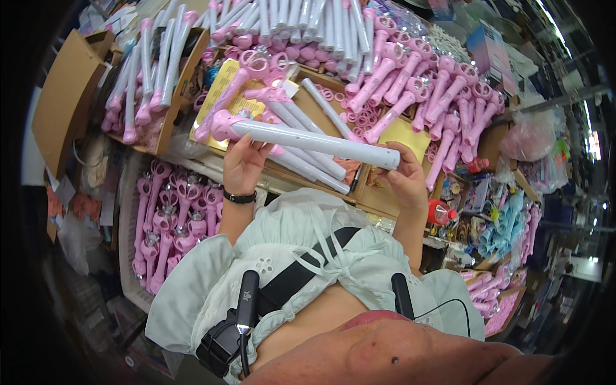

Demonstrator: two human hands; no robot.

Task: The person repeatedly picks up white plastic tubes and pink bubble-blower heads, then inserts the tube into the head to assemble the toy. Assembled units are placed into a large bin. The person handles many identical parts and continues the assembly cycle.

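A long white tube with a pink end piece (308, 142) lies almost level across the front of my body, its pink end at the left. My left hand (244, 163) grips it close to the pink part. At the tube's other end, the fingers of my right hand (405, 179) are closed around the tip. Just behind it, several more white tubes with pink ends (301, 119) rest on the bench. A pink wand-like piece with a ring-shaped head (228, 96) leans at the left, on a yellow printed sheet (221, 80).
White tubes (289, 19) are piled at the back, and pink pieces with round heads (410, 70) at the back right. Open cardboard box (70, 96) and a crate of pink pieces (128, 256) stand left. A red-capped bottle (440, 212) is near my right forearm.
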